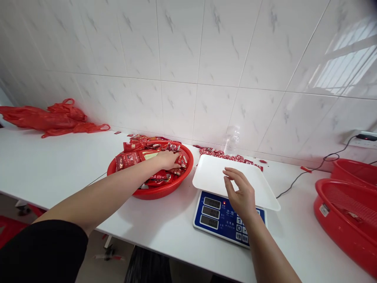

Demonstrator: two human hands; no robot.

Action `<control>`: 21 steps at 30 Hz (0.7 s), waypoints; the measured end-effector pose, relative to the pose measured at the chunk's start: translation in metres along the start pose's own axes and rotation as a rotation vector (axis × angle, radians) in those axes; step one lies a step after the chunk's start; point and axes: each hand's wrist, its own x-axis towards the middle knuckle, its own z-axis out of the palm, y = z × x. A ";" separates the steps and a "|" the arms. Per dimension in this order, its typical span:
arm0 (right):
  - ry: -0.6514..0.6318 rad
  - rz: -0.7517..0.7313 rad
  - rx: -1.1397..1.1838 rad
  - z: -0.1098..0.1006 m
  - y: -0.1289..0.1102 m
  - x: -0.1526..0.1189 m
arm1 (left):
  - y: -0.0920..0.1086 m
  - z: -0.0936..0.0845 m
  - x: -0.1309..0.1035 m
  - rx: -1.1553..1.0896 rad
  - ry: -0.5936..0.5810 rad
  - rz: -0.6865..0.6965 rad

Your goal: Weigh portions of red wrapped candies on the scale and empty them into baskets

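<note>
My left hand (169,160) reaches into a red plastic basket (153,193) heaped with small red packets (129,159). Its fingers curl over packets at the basket's right side, and how many they grip is hidden. Over the white pan (212,173) of a digital scale hovers my right hand (240,192), its thumb and bent fingers apart and nothing between them. The blue front panel (224,220) of the scale has three small displays and a lit red dot. My right wrist covers part of its keys.
Red plastic bags (50,118) lie at the far left. Small red packets (218,153) line the wall behind the scale, near a clear plastic container (232,141). At right are red baskets (324,196) and a black cable (306,173) running to a power strip (359,138).
</note>
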 end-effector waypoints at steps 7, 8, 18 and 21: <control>0.063 0.086 -0.022 -0.006 0.010 0.004 | 0.006 -0.012 0.020 0.106 0.064 -0.091; 0.073 0.103 -0.022 -0.007 0.011 0.004 | 0.007 -0.017 0.019 0.119 0.112 -0.088; 0.079 0.196 -0.079 -0.015 0.021 0.010 | 0.104 -0.020 0.013 0.140 0.414 0.398; 0.061 0.206 -0.108 -0.016 0.025 0.011 | 0.118 -0.012 0.019 0.149 0.364 0.450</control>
